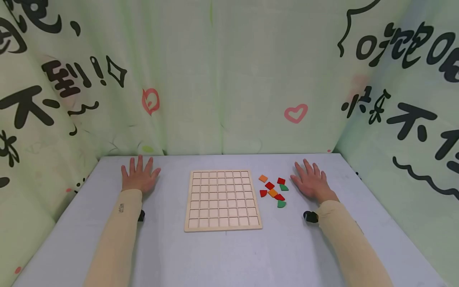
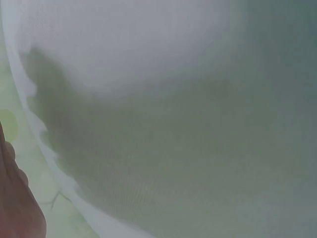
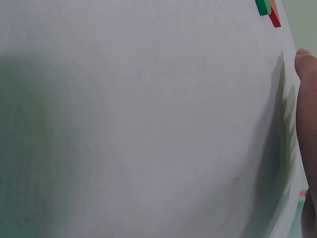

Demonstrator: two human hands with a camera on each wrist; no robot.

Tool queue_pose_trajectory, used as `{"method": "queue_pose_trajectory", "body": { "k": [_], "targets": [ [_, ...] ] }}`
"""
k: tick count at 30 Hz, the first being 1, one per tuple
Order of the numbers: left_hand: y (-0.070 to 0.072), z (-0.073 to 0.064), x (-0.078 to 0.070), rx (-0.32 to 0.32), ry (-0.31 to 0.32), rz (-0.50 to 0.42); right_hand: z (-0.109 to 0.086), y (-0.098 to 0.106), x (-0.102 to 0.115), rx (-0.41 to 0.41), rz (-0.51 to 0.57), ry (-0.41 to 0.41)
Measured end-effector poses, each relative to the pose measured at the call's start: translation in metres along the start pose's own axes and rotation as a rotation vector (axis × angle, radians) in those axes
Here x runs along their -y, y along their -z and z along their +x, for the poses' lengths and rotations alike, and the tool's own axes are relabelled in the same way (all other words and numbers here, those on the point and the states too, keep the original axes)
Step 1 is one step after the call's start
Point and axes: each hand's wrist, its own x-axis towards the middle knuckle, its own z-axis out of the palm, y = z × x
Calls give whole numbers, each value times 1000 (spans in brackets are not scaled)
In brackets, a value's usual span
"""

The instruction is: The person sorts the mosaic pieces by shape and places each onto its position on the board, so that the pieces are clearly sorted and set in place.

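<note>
My left hand (image 1: 138, 176) is palm down with its fingers spread, over the left part of the table and holding nothing. On the other side my right hand (image 1: 311, 181) has its fingers spread too, just right of a loose group of small flat pieces. That group has orange squares (image 1: 263, 178), red pieces (image 1: 269, 185) and green rounded pieces (image 1: 281, 204). Between the hands lies a pale wooden grid board (image 1: 224, 200) with bare square cells. In the right wrist view, a green piece (image 3: 263, 7) shows beyond the thumb.
A white-covered table (image 1: 229, 259) carries everything. Pale green curtains (image 1: 222, 79) with black lettering and pink hearts hang behind it and along both sides. Each wrist wears a black camera, such as the one on the right wrist (image 1: 310, 217).
</note>
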Motion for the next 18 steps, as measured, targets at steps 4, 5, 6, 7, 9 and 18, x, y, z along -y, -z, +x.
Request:
{"method": "queue_pose_trajectory", "body": {
  "k": [4, 5, 6, 7, 9, 18],
  "targets": [
    [-1, 1, 0, 8, -3, -15, 0, -1, 2, -1, 6, -1],
    [-2, 2, -1, 12, -6, -28, 1, -2, 2, -1, 9, -2],
    [-3, 2, -4, 12, -15, -41, 1, -2, 3, -2, 16, -3],
    [-4, 3, -8, 13, -30, -66, 1, -3, 4, -4, 21, -4],
    [-7, 5, -19, 19, -85, -114, 1, -4, 8, -16, 47, 0],
    [-15, -8, -71, 155, -279, -439, 4, 4, 46, -96, 176, 77]
  ]
}}
